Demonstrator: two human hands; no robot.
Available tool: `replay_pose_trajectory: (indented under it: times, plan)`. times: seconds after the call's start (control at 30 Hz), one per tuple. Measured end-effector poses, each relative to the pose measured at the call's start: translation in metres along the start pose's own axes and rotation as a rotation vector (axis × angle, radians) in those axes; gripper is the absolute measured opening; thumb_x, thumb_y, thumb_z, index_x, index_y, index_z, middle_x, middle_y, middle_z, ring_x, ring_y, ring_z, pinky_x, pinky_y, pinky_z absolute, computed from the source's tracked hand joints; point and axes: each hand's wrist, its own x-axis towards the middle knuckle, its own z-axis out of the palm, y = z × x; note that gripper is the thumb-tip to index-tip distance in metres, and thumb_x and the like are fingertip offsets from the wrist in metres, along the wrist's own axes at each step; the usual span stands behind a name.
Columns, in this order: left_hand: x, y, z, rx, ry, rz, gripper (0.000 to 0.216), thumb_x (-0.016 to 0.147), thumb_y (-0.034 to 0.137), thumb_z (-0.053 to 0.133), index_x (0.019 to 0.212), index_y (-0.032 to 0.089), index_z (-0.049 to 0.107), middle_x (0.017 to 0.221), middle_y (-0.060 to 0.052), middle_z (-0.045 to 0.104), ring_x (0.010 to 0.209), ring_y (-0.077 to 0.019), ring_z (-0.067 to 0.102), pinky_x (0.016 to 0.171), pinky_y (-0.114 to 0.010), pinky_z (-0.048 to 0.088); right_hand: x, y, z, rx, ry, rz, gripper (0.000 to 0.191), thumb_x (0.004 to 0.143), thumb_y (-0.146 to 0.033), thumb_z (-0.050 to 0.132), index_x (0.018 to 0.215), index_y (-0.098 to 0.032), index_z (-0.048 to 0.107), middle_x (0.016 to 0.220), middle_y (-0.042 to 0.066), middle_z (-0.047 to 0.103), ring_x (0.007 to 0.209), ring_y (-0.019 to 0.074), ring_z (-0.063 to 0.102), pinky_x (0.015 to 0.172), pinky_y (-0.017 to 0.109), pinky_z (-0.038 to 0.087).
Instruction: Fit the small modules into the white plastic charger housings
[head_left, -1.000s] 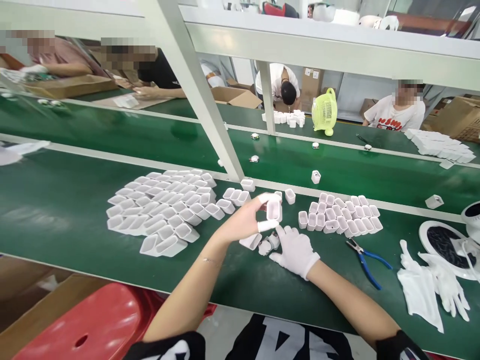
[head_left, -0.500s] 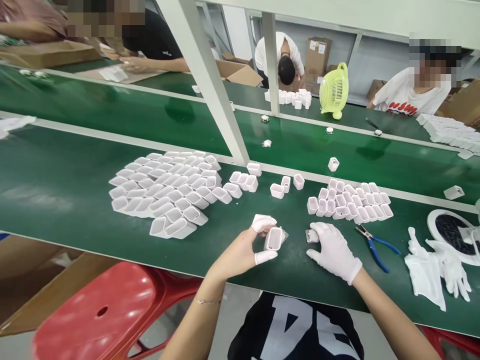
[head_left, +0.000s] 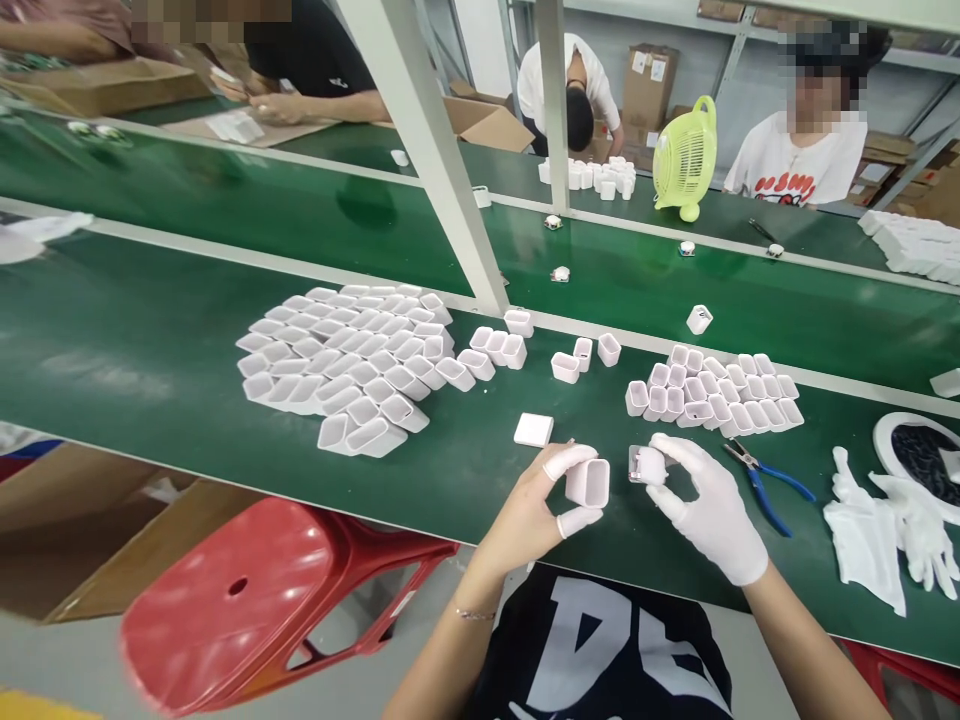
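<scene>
Left hand: white covers on thumb and a fingertip; left hand (head_left: 529, 515) grasping a white cup (head_left: 583, 484) between them.
Held cup: over near side of the bench, tilted, mouth toward 3 o'clock. Clock readings below run from this cup.
Right hand: gloved; right hand (head_left: 712, 510) pinching a small white part (head_left: 646, 465), just beside the cup's mouth, not touching.
Spare gloves: white gloves (head_left: 868, 540), flat, just past 3 o'clock.
Pliers: blue-handled pliers (head_left: 766, 488), 3 o'clock, jaws pointing away.
Square piece: white square piece (head_left: 534, 430), 10 o'clock, near.
Cups: right cluster (head_left: 709, 392), 2 o'clock; bigger left cluster (head_left: 341, 365), toward 10; loose cups (head_left: 566, 367) at 12.
Belt: green belt (head_left: 622, 285) beyond, scattered small parts on it.
Fan: yellow-green fan (head_left: 685, 158), 1 o'clock.
Far side: bent co-worker (head_left: 600, 85), 12 o'clock.
</scene>
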Motion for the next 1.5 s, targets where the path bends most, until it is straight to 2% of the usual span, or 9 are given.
replay_pose_trajectory:
  times: [0.1, 0.27, 0.47, 0.9, 1.13, 1.23, 1.37, 1.43, 1.5]
  plan:
    - [0.003, 0.008, 0.004, 0.053, 0.012, 0.105, 0.048, 0.08, 0.023, 0.07, 0.123, 0.024, 0.051, 0.115, -0.009, 0.062, 0.115, -0.0259, 0.056, 0.099, -0.044, 0.045, -0.001, -0.027, -0.019, -0.026, 0.059, -0.186, 0.022, 0.087, -0.024, 0.056, 0.11, -0.025, 0.059, 0.098, 0.005, 0.07, 0.089, 0.0218, 0.066, 0.085, 0.039, 0.053]
    - [0.006, 0.018, 0.004, 0.121, -0.005, 0.227, 0.042, 0.085, 0.03, 0.066, 0.124, 0.024, 0.049, 0.112, -0.009, 0.063, 0.107, -0.024, 0.057, 0.102, -0.048, 0.043, 0.001, -0.046, -0.031, -0.187, -0.008, -0.375, 0.008, 0.09, -0.026, 0.053, 0.093, -0.023, 0.06, 0.089, 0.003, 0.07, 0.073, 0.017, 0.063, 0.091, 0.039, 0.048]
    - [0.006, 0.021, 0.003, 0.181, -0.038, 0.252, 0.044, 0.086, 0.031, 0.065, 0.126, 0.024, 0.048, 0.115, -0.009, 0.061, 0.109, -0.025, 0.054, 0.101, -0.048, 0.044, -0.001, -0.04, -0.027, -0.268, -0.048, -0.42, 0.011, 0.091, -0.031, 0.053, 0.088, -0.023, 0.061, 0.089, 0.002, 0.069, 0.066, 0.0157, 0.059, 0.093, 0.04, 0.044]
    - [0.007, 0.028, 0.005, 0.198, -0.051, 0.291, 0.044, 0.086, 0.024, 0.065, 0.126, 0.024, 0.047, 0.114, -0.008, 0.062, 0.103, -0.0225, 0.053, 0.098, -0.047, 0.045, -0.006, -0.042, -0.028, -0.364, 0.029, -0.492, 0.018, 0.095, -0.027, 0.048, 0.104, -0.016, 0.059, 0.092, 0.005, 0.071, 0.071, 0.0171, 0.063, 0.096, 0.041, 0.041]
    - [0.009, 0.029, 0.007, 0.173, -0.076, 0.289, 0.043, 0.087, 0.024, 0.063, 0.127, 0.024, 0.047, 0.113, -0.01, 0.062, 0.102, -0.023, 0.054, 0.096, -0.048, 0.044, -0.002, -0.049, -0.031, -0.407, -0.048, -0.477, 0.017, 0.094, -0.025, 0.048, 0.099, -0.016, 0.062, 0.086, 0.006, 0.069, 0.067, 0.0182, 0.06, 0.094, 0.043, 0.041]
    - [0.01, 0.029, 0.01, 0.086, -0.087, 0.282, 0.042, 0.087, 0.028, 0.064, 0.126, 0.024, 0.049, 0.111, -0.01, 0.063, 0.1, -0.0229, 0.056, 0.094, -0.046, 0.046, -0.001, -0.044, -0.028, -0.21, -0.129, -0.363, 0.023, 0.093, -0.036, 0.05, 0.103, -0.019, 0.062, 0.087, 0.006, 0.067, 0.072, 0.02, 0.061, 0.094, 0.046, 0.044]
    - [0.008, 0.027, 0.015, -0.063, -0.078, 0.213, 0.045, 0.084, 0.032, 0.068, 0.125, 0.026, 0.051, 0.112, -0.008, 0.062, 0.107, -0.0236, 0.055, 0.098, -0.045, 0.044, -0.004, -0.033, -0.02, 0.453, -0.3, 0.084, 0.062, 0.086, -0.062, 0.051, 0.133, -0.022, 0.045, 0.126, 0.014, 0.056, 0.11, 0.0272, 0.059, 0.096, 0.047, 0.047]
    - [0.006, 0.024, 0.018, -0.108, -0.071, 0.205, 0.05, 0.082, 0.034, 0.07, 0.127, 0.028, 0.051, 0.114, -0.008, 0.062, 0.111, -0.0243, 0.052, 0.1, -0.045, 0.043, -0.004, -0.03, -0.013, 0.771, -0.387, 0.27, 0.07, 0.084, -0.059, 0.056, 0.14, -0.022, 0.035, 0.13, 0.014, 0.053, 0.113, 0.026, 0.058, 0.096, 0.047, 0.047]
    - [0.005, 0.021, 0.021, -0.136, -0.081, 0.208, 0.052, 0.081, 0.034, 0.071, 0.129, 0.029, 0.05, 0.115, -0.008, 0.061, 0.11, -0.0241, 0.052, 0.099, -0.044, 0.043, -0.004, -0.03, -0.007, 0.994, -0.415, 0.365, 0.072, 0.08, -0.052, 0.065, 0.138, -0.022, 0.035, 0.123, 0.012, 0.055, 0.106, 0.0233, 0.06, 0.095, 0.045, 0.048]
